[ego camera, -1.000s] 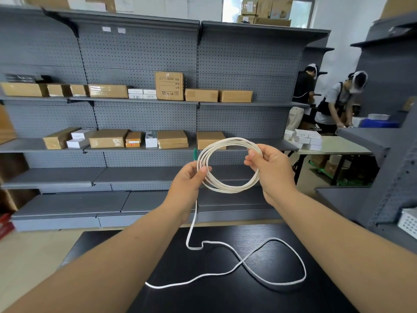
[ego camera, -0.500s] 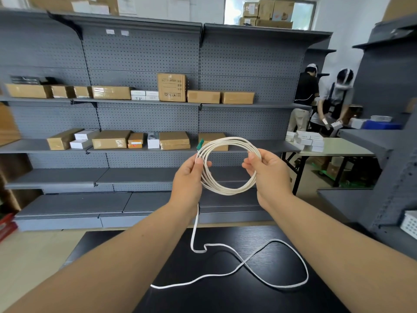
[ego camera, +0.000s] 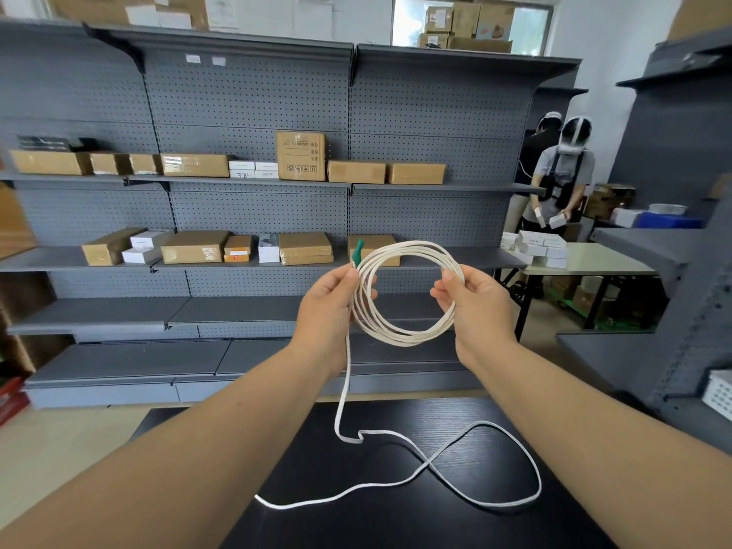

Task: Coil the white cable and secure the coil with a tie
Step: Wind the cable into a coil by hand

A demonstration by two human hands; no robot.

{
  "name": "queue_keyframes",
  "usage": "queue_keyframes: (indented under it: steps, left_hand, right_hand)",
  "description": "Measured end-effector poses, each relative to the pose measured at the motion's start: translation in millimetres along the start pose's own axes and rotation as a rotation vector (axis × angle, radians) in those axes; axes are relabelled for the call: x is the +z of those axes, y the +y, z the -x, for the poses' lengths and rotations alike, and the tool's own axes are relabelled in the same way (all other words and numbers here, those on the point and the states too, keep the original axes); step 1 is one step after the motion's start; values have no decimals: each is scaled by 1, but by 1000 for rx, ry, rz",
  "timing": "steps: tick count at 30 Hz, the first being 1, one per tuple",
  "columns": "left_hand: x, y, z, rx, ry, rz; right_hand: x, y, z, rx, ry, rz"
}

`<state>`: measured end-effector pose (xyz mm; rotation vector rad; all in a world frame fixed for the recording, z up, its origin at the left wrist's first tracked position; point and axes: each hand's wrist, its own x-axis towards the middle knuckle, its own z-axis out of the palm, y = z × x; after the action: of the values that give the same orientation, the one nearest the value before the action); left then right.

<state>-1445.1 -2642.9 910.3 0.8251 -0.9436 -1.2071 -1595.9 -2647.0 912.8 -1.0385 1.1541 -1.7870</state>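
Both forearms reach forward from the lower frame corners, hands raised above the black table (ego camera: 396,528) with palms turned toward each other.

Left hand (ego camera: 328,307): fingers curled round the bundled strands of the white cable (ego camera: 400,338) at 9 o'clock on the coil, thumb pressed on the near side.

Right hand (ego camera: 475,303): pinches the strands at 3 o'clock, thumb tip up against the inner edge, fingers wrapped behind.

The coil is several turns, held upright and facing the camera, clear of the table. A green strip (ego camera: 358,251) sticks up at about 10 o'clock, just above the left thumb.

An uncoiled tail drops from the left hand at 6 o'clock and lies on the table in a crossed loop, free end toward 7 o'clock.

Grey shelving (ego camera: 245,97) with boxes stands at 12 o'clock
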Motion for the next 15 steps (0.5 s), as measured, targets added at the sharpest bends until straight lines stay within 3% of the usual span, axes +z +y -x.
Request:
queue_keyframes:
  steps: [15]
  left_hand:
    - [-7,-1,1,234,-96,-309]
  right_hand:
    - [3,-2,4,64,45,-63]
